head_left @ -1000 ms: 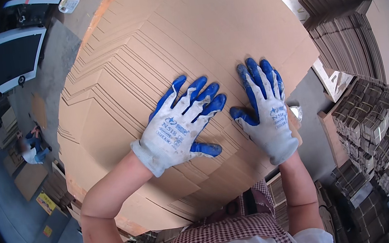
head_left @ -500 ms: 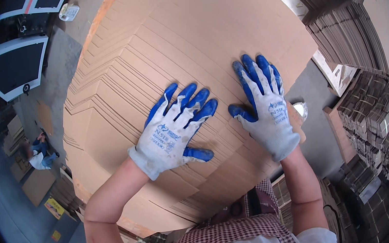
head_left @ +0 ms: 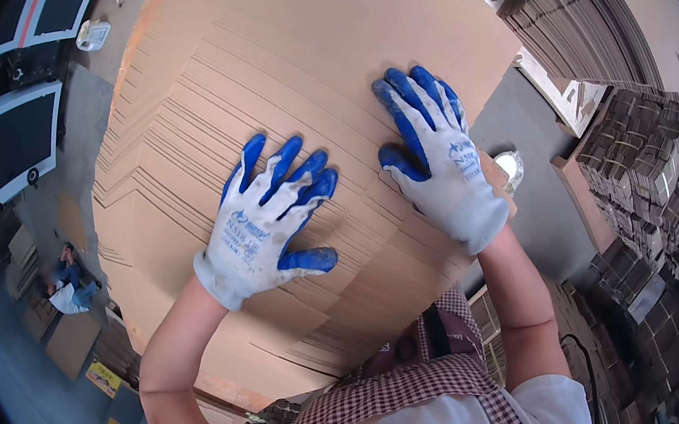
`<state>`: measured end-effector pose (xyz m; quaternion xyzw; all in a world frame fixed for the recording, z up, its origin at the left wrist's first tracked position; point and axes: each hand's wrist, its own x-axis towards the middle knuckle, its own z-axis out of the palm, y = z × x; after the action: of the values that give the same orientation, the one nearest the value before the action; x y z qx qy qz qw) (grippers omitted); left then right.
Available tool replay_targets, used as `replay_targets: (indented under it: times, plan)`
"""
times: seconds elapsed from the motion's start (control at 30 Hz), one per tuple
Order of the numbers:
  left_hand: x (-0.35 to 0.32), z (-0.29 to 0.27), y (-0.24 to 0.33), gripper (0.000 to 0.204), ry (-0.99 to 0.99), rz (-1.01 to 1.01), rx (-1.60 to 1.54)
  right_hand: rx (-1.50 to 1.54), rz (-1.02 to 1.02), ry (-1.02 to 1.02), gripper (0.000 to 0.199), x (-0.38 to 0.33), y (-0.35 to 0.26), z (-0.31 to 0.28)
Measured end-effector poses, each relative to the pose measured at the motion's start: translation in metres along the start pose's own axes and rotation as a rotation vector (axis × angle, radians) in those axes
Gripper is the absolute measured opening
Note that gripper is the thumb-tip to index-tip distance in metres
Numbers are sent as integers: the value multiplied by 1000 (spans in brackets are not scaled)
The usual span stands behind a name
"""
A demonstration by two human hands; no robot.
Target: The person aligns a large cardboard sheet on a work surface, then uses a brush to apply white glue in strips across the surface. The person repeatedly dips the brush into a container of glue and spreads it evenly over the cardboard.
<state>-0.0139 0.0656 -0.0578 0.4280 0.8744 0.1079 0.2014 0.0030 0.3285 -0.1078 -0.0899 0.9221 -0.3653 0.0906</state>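
Cardboard sheet stack (head_left: 270, 75) lies fanned directly ahead, long axis running upper-right to lower-left. Left hand (head_left: 264, 222) flat on top, fingers spread wide. Right hand (head_left: 435, 156) flat near right edge, gripping nothing. Both hands touching; neither nearer.

Cardboard factory floor: stacked flat sheets (head_left: 287, 73), bundled box stacks (head_left: 660, 170).

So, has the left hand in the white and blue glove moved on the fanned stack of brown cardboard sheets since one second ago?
Cannot tell. The left hand lies flat on the cardboard stack with the same spread; its small shift in the picture matches the stack's, so probably the camera moved.
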Motion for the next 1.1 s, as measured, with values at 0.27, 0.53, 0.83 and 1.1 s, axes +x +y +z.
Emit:
replay_targets:
  times: [0.27,0.53,0.83,1.1]
  plan:
    - [-8,0,1,88,29,46,-59,-51,12,23,82,-24,-15,22]
    - [7,9,18,77,41,68,-157,-53,44,-2,85,-21,-19,19]
    - [21,17,24,28,137,112,31,-84,42,20,85,-21,-18,23]
    - [33,18,27,13,118,85,79,-117,55,-22,84,-19,-21,19]
